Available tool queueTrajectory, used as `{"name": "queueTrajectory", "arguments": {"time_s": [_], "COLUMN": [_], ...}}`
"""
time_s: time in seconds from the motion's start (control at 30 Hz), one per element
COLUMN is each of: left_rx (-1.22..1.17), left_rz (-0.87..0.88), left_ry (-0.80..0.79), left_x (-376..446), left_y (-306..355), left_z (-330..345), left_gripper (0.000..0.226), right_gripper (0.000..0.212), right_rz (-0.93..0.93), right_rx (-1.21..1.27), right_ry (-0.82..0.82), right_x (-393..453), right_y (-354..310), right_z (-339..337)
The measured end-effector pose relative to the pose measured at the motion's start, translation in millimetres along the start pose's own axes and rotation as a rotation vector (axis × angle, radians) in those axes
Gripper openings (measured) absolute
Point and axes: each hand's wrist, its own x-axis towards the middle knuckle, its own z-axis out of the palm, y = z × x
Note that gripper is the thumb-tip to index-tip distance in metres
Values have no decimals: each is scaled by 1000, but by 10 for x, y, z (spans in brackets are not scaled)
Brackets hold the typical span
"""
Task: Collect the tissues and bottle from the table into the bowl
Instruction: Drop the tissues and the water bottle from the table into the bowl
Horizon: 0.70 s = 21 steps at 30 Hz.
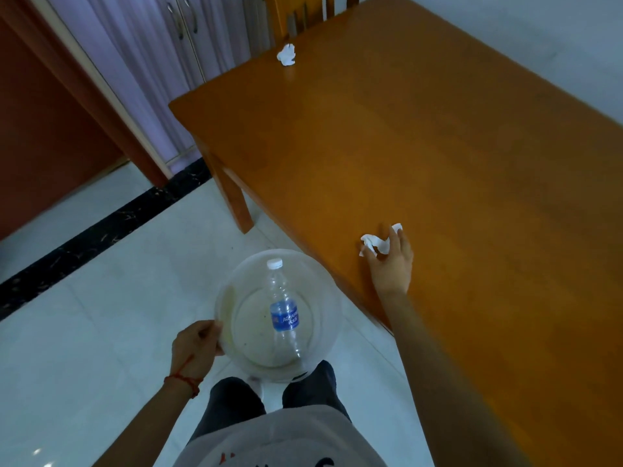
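Observation:
My left hand (195, 348) grips the rim of a clear plastic bowl (236, 288), held over the floor beside the table. Inside the bowl lies an empty clear bottle (284, 311) with a blue label and white cap. My right hand (391, 261) rests on the wooden table (438, 146) near its front edge, fingers curled around a crumpled white tissue (376, 244). A second crumpled tissue (286, 54) lies at the table's far left corner, well away from both hands.
A wooden chair (303, 11) stands behind the far end of the table. White floor tiles with a black strip (101, 227) lie to the left, and a cabinet with handles (182, 18) stands at the back. My legs (269, 396) are below the bowl.

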Motion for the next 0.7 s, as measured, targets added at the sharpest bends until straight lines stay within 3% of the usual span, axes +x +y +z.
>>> {"name": "queueTrajectory", "arguments": {"time_s": [0.27,0.47,0.57,0.7], "left_rx": [-10,-27,-25,-50], "left_rz": [-27,-28,-27,-42], "left_ry": [36,55,56,76], "left_x": [-40,-88,-105,-148], "left_y": [38,78,52,-4], "left_z": [39,57,50,0], "left_gripper": [16,12,14,16], "right_gripper": [33,22,26,24], "right_rz": [-151,-92,-55,-212], "right_rx": [-71,212,332,354], "right_ry": [-4,-7,-82,-270], "right_x": [116,-14,-235,-626], "right_y": [76,-107,-247,-495], "right_z": [31,15,90,247]}}
